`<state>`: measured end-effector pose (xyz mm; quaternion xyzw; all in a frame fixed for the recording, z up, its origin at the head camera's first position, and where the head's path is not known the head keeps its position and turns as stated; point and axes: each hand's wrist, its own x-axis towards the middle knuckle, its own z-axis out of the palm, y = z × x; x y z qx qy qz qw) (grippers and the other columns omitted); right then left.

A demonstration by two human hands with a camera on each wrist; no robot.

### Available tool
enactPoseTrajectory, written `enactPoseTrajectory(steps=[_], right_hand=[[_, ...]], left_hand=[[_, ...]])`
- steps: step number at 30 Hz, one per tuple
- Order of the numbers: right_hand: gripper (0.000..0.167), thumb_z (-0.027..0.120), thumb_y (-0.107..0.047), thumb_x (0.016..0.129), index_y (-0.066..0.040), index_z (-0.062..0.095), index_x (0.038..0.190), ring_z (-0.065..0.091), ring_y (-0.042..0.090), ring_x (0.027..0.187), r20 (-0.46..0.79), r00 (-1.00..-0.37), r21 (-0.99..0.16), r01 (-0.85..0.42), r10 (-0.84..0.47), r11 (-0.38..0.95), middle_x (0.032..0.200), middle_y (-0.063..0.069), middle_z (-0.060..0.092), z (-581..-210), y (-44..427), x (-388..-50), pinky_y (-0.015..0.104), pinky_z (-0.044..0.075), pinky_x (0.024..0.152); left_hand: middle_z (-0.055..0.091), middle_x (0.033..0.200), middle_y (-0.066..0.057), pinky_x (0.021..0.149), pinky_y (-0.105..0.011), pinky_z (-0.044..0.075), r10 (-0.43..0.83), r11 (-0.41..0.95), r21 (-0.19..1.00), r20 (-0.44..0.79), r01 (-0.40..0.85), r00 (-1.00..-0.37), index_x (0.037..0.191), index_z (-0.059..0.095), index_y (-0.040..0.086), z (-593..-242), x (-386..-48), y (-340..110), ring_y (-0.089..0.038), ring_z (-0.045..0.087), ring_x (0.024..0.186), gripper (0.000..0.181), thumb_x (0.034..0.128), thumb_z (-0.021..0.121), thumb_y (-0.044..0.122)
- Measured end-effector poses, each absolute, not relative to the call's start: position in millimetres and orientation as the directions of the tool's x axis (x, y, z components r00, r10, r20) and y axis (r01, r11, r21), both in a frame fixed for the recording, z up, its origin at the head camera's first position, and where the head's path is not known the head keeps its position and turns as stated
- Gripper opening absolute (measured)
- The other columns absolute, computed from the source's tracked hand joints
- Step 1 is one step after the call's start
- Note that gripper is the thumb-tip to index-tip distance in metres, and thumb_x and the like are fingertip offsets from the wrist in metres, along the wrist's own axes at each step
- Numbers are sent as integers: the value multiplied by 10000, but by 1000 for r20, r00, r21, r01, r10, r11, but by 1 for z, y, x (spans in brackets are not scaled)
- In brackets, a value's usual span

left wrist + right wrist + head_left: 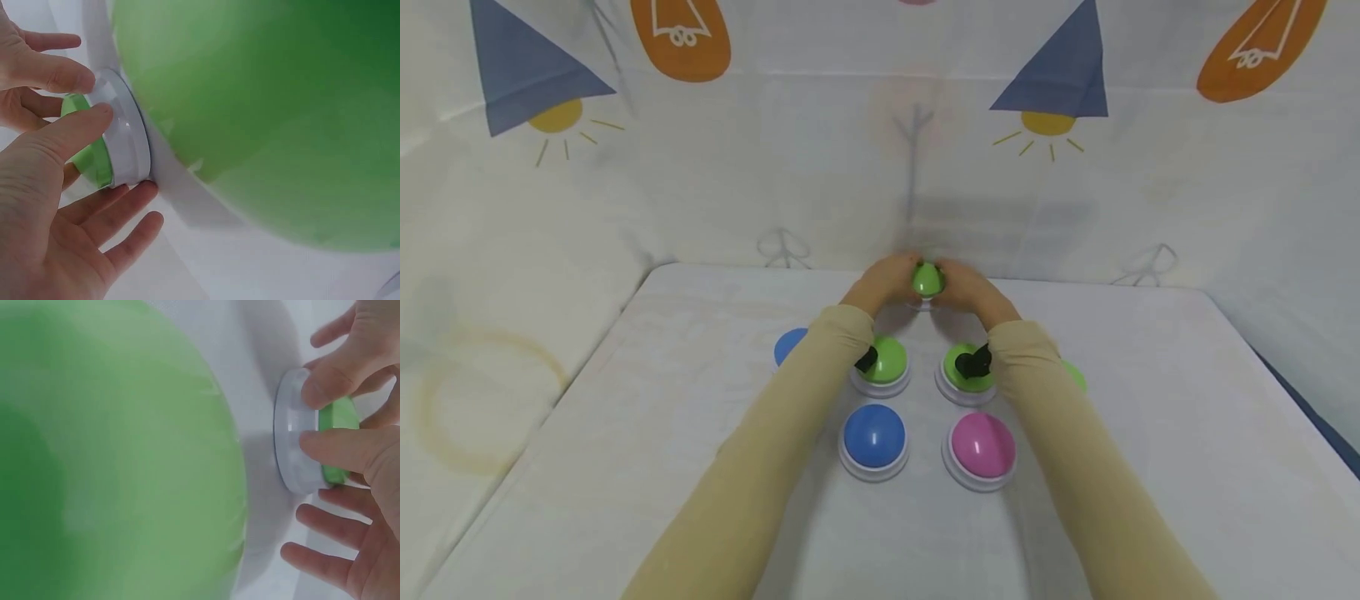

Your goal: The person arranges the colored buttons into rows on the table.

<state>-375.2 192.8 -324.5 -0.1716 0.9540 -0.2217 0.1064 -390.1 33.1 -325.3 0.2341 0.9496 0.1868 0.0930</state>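
Note:
Near the far edge of the table, my left hand [886, 282] and right hand [966, 287] hold a round push button with a green dome [928, 281] between them. In the left wrist view the button's white base [128, 134] shows, with both thumbs on its side. The left hand [59, 200] has its thumb on the base and fingers around the far side. From the right wrist view, the right hand [375, 487] grips it likewise, some fingers spread. Whether the base touches the table cannot be told. A large green dome fills much of each wrist view.
Nearer me stand two green buttons [887, 360] [962, 371], a blue button [875, 436] and a pink button [982, 446]. Another blue button [788, 343] and a green one [1075, 375] are partly hidden by the sleeves. A patterned cloth [835, 167] hangs behind the white table [700, 333].

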Motion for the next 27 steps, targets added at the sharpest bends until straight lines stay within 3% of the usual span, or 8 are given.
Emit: enactPoseTrajectory(steps=[21, 27], right_hand=[[585, 693, -89, 840, 129, 460, 1331, 509, 419, 1222, -79, -919, -468, -307, -386, 828, 1291, 294, 554, -319, 193, -367, 505, 373, 1092], [612, 683, -96, 848, 147, 439, 1354, 501, 426, 1235, -60, -919, -494, -313, -391, 811, 1310, 312, 543, -318, 192, -360, 503, 371, 1092]], left_hand=[[637, 1196, -86, 943, -340, 481, 505, 800, 405, -57, 443, -861, 1309, 550, 38, -317, -384, 30, -233, 590, 1069, 556, 830, 774, 210], [625, 1256, -125, 950, -341, 483, 533, 777, 418, -40, 470, -845, 1336, 535, 7, -317, -381, 25, -243, 588, 1094, 590, 842, 769, 230]])
